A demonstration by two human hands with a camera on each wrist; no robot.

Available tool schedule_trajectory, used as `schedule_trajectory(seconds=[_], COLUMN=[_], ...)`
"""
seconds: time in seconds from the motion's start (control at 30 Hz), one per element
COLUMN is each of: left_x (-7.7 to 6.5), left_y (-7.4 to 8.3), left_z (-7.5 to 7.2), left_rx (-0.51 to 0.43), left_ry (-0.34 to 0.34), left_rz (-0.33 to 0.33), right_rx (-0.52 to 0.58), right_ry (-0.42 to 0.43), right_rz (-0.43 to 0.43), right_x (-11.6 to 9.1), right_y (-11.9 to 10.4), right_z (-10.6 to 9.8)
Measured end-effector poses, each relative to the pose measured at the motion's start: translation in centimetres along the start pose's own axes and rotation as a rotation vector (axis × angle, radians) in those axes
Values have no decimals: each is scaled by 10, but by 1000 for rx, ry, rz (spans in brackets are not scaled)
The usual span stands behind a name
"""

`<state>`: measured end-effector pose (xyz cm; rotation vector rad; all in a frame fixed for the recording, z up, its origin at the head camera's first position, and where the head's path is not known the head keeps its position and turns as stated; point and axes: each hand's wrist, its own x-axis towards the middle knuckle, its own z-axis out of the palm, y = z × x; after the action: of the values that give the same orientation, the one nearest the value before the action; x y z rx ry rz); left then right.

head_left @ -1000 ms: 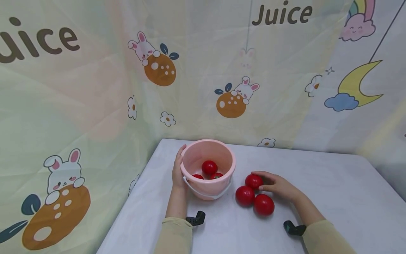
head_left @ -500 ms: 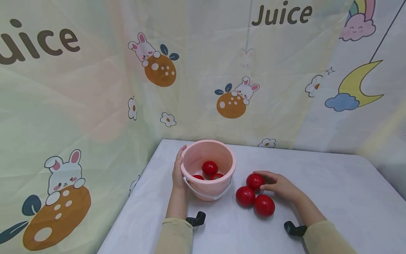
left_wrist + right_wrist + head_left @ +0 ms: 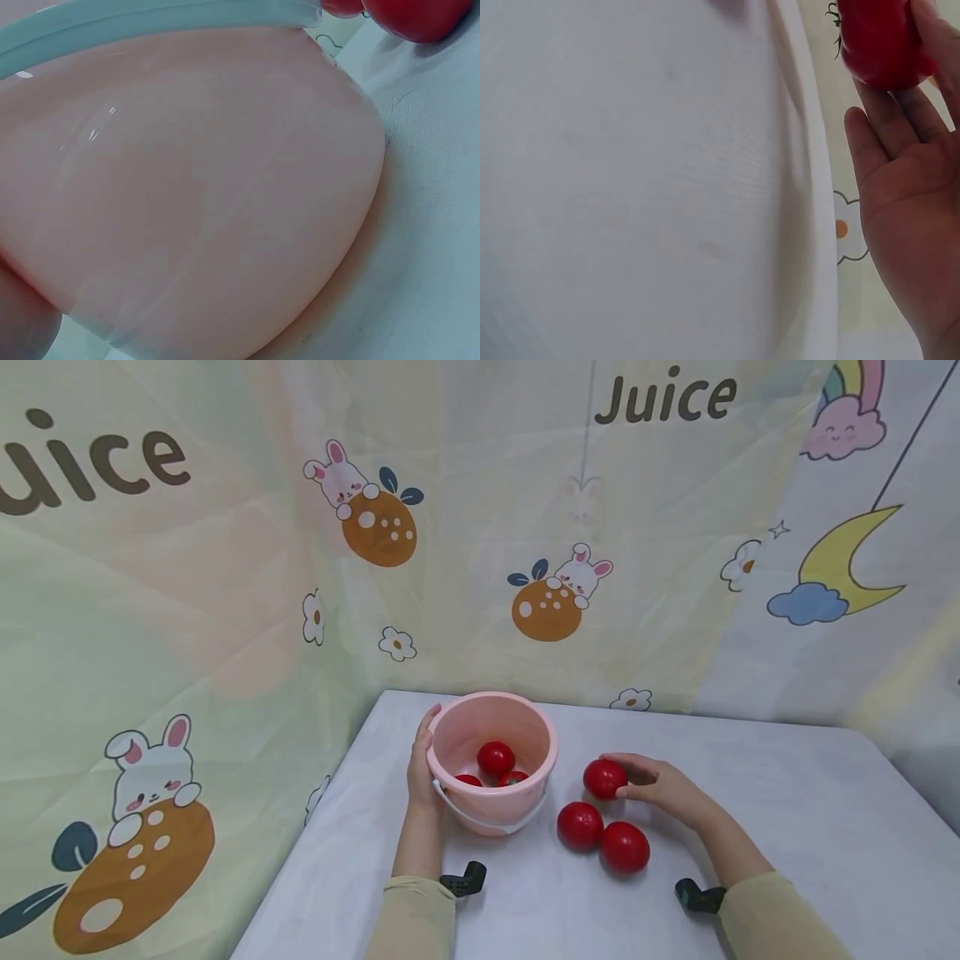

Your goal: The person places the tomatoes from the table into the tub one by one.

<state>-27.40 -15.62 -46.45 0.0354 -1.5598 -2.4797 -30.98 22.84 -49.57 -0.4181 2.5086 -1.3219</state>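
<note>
A pink bucket with a white handle stands on the table, with several red tomatoes inside. My left hand rests along the bucket's left side with its fingers fairly straight; in the left wrist view the bucket wall fills most of the picture. Right of the bucket, my right hand pinches a tomato between thumb and fingers. The right wrist view shows that tomato held at the fingertips, raised off the table. Two more tomatoes lie side by side in front of it.
A white cloth covers the table. Behind and to the left hangs a printed curtain with rabbits, flowers and a moon, close to the table's back edge. Black wrist devices sit on both forearms.
My right hand has closed on the far tomato and lifted it slightly up, away from the other two. The left hand and the bucket have stayed in place.
</note>
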Motion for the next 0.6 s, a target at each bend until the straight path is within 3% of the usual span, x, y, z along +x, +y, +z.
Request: schedule_trajectory(seconds=[0.6], left_x=[1], left_y=[-3], left_z=[-2], left_rx=[-27], left_ry=[-29], left_rz=[43], right_rx=[-41], right_ry=[0], right_rz=[-41], right_x=[3], right_y=[-37], right_z=[-23])
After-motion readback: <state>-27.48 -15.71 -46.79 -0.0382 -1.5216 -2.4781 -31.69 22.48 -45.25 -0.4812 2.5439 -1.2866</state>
